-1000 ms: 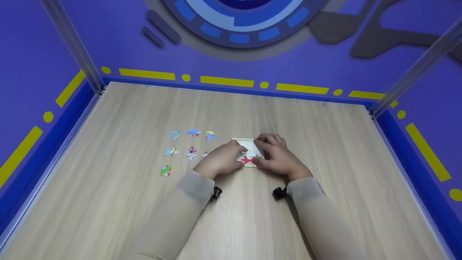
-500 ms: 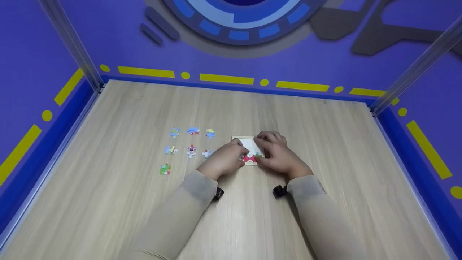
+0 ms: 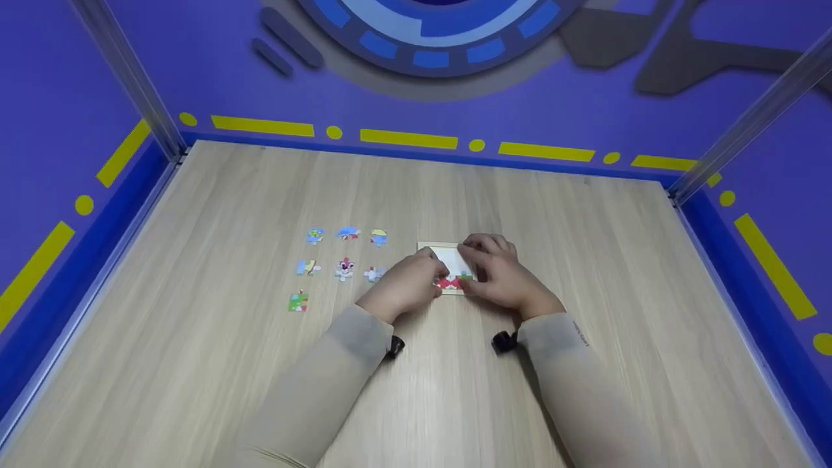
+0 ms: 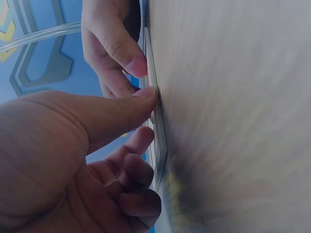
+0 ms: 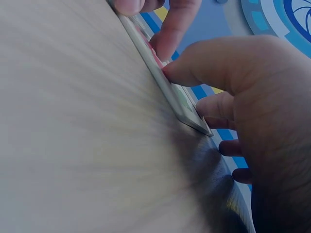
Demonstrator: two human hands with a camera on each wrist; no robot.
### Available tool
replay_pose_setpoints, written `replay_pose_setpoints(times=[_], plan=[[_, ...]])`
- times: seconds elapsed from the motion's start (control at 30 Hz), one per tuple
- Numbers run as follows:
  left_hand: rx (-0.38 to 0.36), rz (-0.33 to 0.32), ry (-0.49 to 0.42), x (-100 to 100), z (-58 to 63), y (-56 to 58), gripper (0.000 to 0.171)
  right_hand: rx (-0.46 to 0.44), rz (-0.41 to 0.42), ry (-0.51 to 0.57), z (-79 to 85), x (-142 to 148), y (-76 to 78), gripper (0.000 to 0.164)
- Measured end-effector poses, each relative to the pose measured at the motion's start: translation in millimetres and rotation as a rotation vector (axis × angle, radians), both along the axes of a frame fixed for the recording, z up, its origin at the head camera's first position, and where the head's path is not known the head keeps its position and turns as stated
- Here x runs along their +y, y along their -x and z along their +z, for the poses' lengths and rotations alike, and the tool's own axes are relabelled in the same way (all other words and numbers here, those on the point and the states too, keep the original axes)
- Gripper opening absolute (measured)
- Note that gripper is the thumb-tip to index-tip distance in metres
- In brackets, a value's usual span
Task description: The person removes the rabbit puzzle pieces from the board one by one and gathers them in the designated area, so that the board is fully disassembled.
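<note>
A small puzzle tray [image 3: 429, 245] with a pale rim and white base lies between both hands in the head view. Red puzzle pieces [image 3: 448, 283] and a partly green puzzle piece [image 3: 465, 277] sit along its near side. My left hand [image 3: 404, 285] holds the tray's near left part, thumb at the front rim and index finger bent inward onto the red area. With its thumb on the pieces at the near right, my right hand [image 3: 504, 278] grips the tray's right side, fingers curled at the far right corner. Both hands hide parts of the tray.
Left of the tray, loose jigsaw pieces lie in rough rows: a piece with an animal face [image 3: 345, 268], a green piece [image 3: 298, 301] and several blue ones. The wooden table [image 3: 247, 364] is bounded by blue panels [image 3: 416, 104] at the back and sides.
My left hand has shifted slightly right and inward over the tray, uncovering more of a light-blue loose piece beside it. The right hand stays nearly still. The head view has tilted slightly.
</note>
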State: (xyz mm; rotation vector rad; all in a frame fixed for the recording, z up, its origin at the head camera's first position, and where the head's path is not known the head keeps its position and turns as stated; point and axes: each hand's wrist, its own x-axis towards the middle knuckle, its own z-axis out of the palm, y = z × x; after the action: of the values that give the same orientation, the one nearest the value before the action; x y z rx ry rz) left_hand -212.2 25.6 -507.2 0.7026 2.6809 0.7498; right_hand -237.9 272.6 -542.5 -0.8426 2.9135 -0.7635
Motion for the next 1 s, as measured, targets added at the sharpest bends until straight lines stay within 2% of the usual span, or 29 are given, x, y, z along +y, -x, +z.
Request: replay_pose_setpoints(times=[0.53,1.0], plan=[[-0.013,0.001,-0.014,-0.6,-1.1,0.5,0.034,0.001,0.019,0.027,-0.1,1.6,0.3,0.076],[-0.019,0.008,-0.019,-0.3,-0.6,0.7,0.034,-0.021,0.007,0.003,0.6,2.7,0.3,0.072]])
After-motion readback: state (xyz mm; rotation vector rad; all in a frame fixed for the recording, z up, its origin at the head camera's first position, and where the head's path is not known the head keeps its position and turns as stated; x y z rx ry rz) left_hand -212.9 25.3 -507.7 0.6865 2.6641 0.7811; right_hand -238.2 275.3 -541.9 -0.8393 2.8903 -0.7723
